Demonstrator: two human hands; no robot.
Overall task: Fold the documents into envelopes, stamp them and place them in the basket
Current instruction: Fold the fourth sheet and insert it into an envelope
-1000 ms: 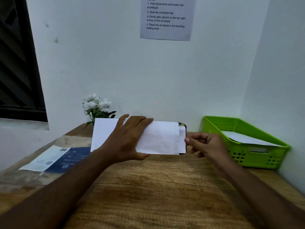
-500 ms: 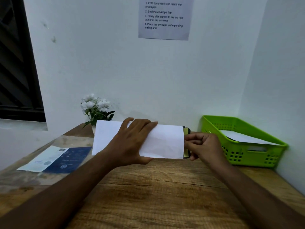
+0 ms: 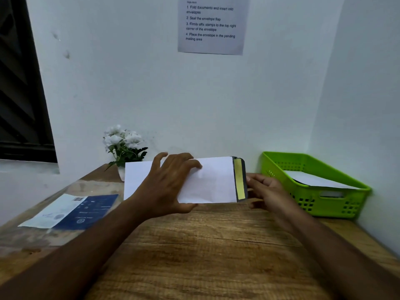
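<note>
The left hand (image 3: 171,182) is clamped on the envelope (image 3: 213,180), fingers over its upper edge, thumb beneath; the envelope is held above the table (image 3: 205,252), long axis running left to right; its open flap (image 3: 239,179) points right, just beside the right hand (image 3: 267,188), whose fingers are loosely curled, holding nothing; sealing is judged next; the basket (image 3: 324,204) lies farther right.

wall notice (image 3: 211,26): "1 Fold documents and insert into envelopes", "2 Seal the envelope flap", steps 3, 4 on stamps, mailing area, blue leaflet (image 3: 71,211) print unreadable
</note>
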